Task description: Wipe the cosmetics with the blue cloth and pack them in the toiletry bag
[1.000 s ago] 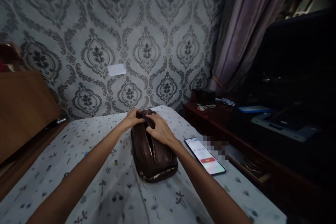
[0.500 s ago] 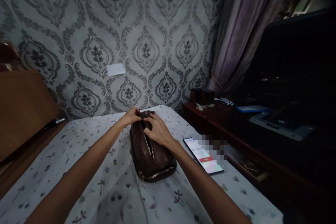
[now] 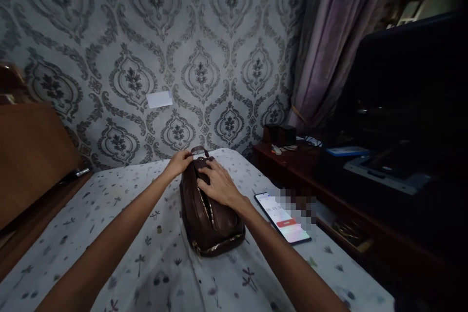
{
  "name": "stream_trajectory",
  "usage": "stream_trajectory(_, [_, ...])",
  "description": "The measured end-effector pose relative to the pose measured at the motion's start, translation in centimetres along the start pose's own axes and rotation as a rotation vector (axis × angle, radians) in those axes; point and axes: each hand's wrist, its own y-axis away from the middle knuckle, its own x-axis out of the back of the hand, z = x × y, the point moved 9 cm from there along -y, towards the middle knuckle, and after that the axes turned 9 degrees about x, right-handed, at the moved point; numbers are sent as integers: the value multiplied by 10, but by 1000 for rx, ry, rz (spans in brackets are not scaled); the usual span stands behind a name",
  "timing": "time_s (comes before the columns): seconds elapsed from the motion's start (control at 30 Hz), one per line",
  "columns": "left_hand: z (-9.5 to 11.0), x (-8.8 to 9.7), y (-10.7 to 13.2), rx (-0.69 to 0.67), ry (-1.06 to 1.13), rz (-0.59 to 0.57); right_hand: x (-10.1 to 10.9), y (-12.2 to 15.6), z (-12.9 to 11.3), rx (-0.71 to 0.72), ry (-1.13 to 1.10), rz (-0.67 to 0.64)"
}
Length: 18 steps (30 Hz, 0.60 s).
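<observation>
A brown leather bag (image 3: 192,200) lies on the patterned bedsheet, its gold-toothed zipper (image 3: 205,207) partly parted so a dark slit shows. The carry handle (image 3: 199,149) arches up at the far end. My left hand (image 3: 179,163) is closed on the bag's far left corner, thumb and fingers pinching the leather. Across the top of the bag rests my right hand (image 3: 219,184), its fingers spread and thumb beside the zipper slit. The inside of the bag is too dark to make out.
A lit smartphone (image 3: 283,219) lies on the bedsheet (image 3: 146,263) right of the bag, partly pixelated. Beyond the bed's right edge stands a dark red desk (image 3: 263,153) with cables and small black boxes. A wooden panel (image 3: 32,156) is at left; the patterned wall rises behind.
The bag's handle now stands up in an arch at the far end. My right hand's fingers have shifted slightly on the leather. My left hand stays at the far corner.
</observation>
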Motion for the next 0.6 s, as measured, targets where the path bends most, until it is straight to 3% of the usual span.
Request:
stream_trajectory(0.3, [1, 4, 0, 55, -64, 89, 0, 0, 1, 6, 6, 22])
stream_trajectory(0.6, [16, 8, 19, -46, -55, 114, 4, 1, -3, 3, 10, 20])
